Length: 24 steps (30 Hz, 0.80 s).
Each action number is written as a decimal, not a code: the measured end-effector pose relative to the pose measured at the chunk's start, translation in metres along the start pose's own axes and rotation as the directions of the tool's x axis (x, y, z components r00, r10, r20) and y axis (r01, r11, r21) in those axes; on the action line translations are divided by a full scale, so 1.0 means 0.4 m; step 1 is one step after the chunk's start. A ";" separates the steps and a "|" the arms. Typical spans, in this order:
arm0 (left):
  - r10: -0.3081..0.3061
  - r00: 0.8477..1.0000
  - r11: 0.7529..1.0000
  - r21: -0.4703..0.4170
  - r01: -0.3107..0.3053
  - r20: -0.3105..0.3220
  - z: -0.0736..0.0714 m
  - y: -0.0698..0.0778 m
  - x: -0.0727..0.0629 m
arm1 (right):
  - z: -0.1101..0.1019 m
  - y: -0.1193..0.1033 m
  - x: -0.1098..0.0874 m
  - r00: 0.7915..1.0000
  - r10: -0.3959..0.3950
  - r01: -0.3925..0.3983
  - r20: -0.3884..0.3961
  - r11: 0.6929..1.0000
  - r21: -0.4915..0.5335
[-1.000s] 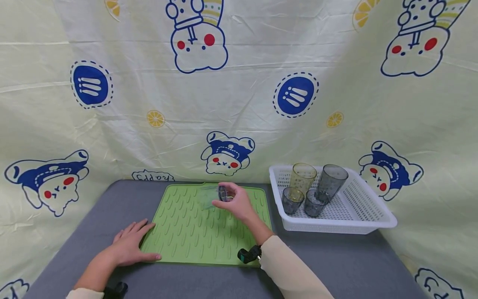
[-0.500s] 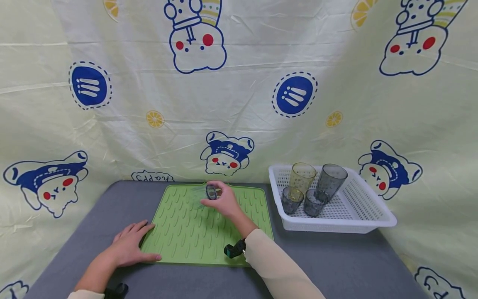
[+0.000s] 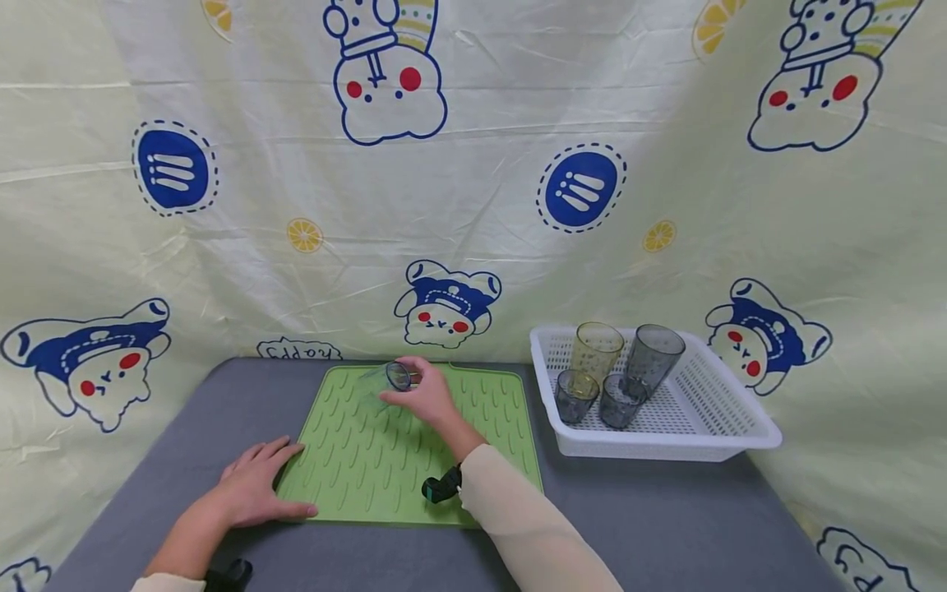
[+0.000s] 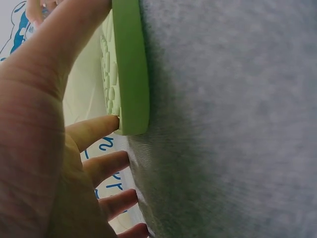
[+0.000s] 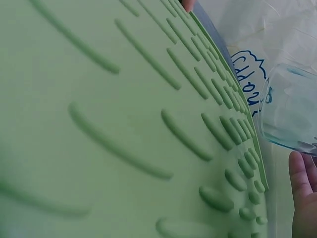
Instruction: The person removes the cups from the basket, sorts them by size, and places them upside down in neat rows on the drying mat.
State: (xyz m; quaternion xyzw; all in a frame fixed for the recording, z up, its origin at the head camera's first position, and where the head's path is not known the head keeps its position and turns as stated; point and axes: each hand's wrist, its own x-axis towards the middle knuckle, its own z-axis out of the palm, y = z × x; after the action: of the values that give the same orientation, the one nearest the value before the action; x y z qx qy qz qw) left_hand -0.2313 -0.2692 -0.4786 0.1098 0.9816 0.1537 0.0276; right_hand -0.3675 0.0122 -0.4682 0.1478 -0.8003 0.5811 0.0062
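In the head view my right hand (image 3: pixel 427 399) grips a clear, faintly blue drinking glass (image 3: pixel 397 376) over the far left part of the green ridged mat (image 3: pixel 414 469). The glass is tipped on its side, and thumb and fingers hold it near its darker, thicker end. From the right wrist the see-through glass (image 5: pixel 290 111) shows beyond the mat's edge, just past the fingertips (image 5: pixel 300 173). My left hand (image 3: pixel 255 487) lies spread at the mat's left edge. In the left wrist view its index fingertip touches the mat's corner (image 4: pixel 132 99), while the other fingers extend past it.
To the right stands a white perforated basket (image 3: pixel 669 446). It contains a tall yellowish glass (image 3: pixel 596 345), a tall grey glass (image 3: pixel 657 358) and smaller dark glasses (image 3: pixel 621 404). A grey cloth (image 3: pixel 666 518) covers the table, with a printed curtain (image 3: pixel 473 197) behind.
My right hand has moved left across the far side of the mat, carrying the glass with it. The left hand has stayed at the mat's left edge.
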 end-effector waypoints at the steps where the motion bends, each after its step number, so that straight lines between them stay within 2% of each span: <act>1: -0.001 1.000 1.000 0.001 0.001 0.004 0.000 0.000 0.001 | 0.004 0.000 0.002 1.000 -0.002 0.002 0.003 1.000 -0.006; 12: -0.036 0.998 0.999 -0.029 0.037 0.050 0.000 -0.008 0.012 | 0.039 -0.015 0.018 1.000 0.018 -0.018 0.017 1.000 -0.003; 17: -0.031 0.998 0.999 -0.022 0.032 0.056 -0.002 -0.008 0.013 | 0.060 -0.009 0.024 0.999 0.038 -0.038 0.012 0.998 0.046; 24: -0.017 0.999 1.000 -0.020 0.018 0.046 -0.001 -0.008 0.011 | 0.081 -0.002 0.028 1.000 0.014 -0.016 0.018 0.997 0.078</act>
State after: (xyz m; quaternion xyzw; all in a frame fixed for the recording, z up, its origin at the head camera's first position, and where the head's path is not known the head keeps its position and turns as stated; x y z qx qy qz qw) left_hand -0.2364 -0.2713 -0.4791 0.1046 0.9800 0.1611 0.0525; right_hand -0.3726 -0.0208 -0.4762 0.1471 -0.7780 0.6107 -0.0111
